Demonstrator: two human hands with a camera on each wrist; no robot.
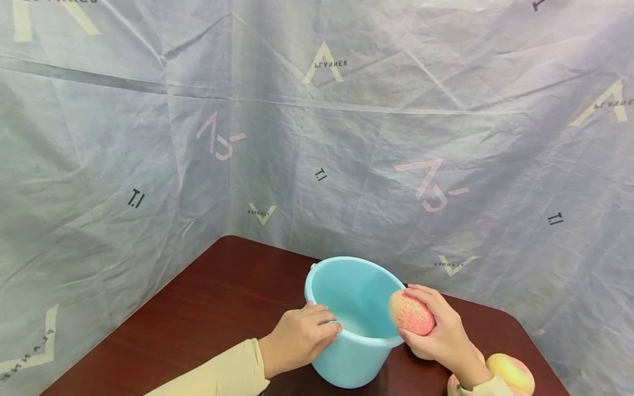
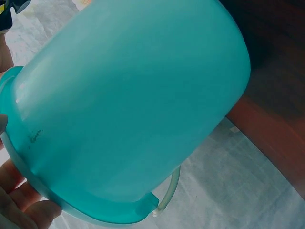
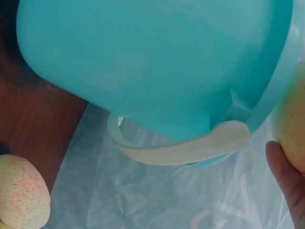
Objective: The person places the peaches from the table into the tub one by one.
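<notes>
A light blue plastic bucket [image 1: 349, 363] stands on the table, its mouth tipped into view and no fruit visible in it. My left hand [image 1: 302, 335] grips the near left of its rim, fingers over the edge; the left wrist view shows the fingers [image 2: 43, 212] at the rim. At the right side of the rim, my right hand [image 1: 448, 330] holds a pink and yellow peach [image 1: 413, 314] between thumb and fingers. Part of that peach [image 3: 293, 119] also shows at the right edge of the right wrist view.
More peaches [image 1: 512, 371] lie on the dark red-brown table [image 1: 198, 324], partly hidden behind the right forearm. The bucket's white handle [image 3: 186, 150] hangs along its outside. Grey printed cloth [image 1: 277, 148] surrounds the table's far sides.
</notes>
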